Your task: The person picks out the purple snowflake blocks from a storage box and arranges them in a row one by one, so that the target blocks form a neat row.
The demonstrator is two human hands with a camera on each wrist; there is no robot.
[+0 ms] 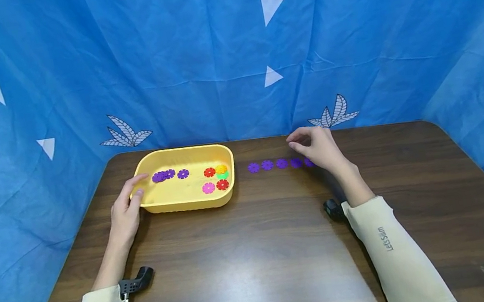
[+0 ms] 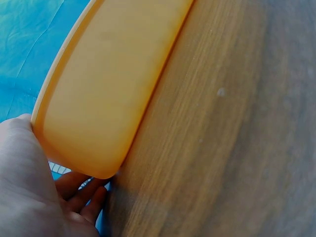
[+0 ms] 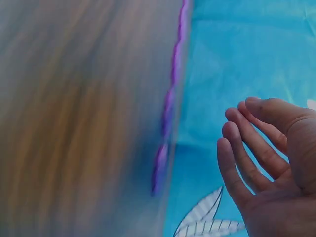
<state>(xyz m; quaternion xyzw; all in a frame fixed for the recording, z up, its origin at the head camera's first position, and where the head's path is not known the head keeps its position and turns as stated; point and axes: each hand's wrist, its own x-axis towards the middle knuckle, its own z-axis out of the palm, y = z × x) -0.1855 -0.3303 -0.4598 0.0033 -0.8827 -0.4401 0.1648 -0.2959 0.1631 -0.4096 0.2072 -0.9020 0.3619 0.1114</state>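
Note:
A yellow tray (image 1: pixel 184 205) holds purple notched discs (image 1: pixel 183 174) toward its left, with red discs (image 1: pixel 209 172), a pink disc (image 1: pixel 208 188), a yellow one and a green one at its right. My left hand (image 1: pixel 125 214) grips the tray's left end; in the left wrist view the hand (image 2: pixel 32 182) has its thumb side at the rim and fingers around the end. Right of the tray, several purple discs (image 1: pixel 267 165) lie in a row on the table. Above the row's right end hovers my right hand (image 1: pixel 324 151), its fingers loosely bent and empty in the right wrist view.
The brown wooden table (image 1: pixel 235 257) reaches back to a blue curtain (image 1: pixel 178 50) with white triangles and leaf prints. Black wrist devices sit at the left cuff and the right cuff. The tray stands near the table's back left edge.

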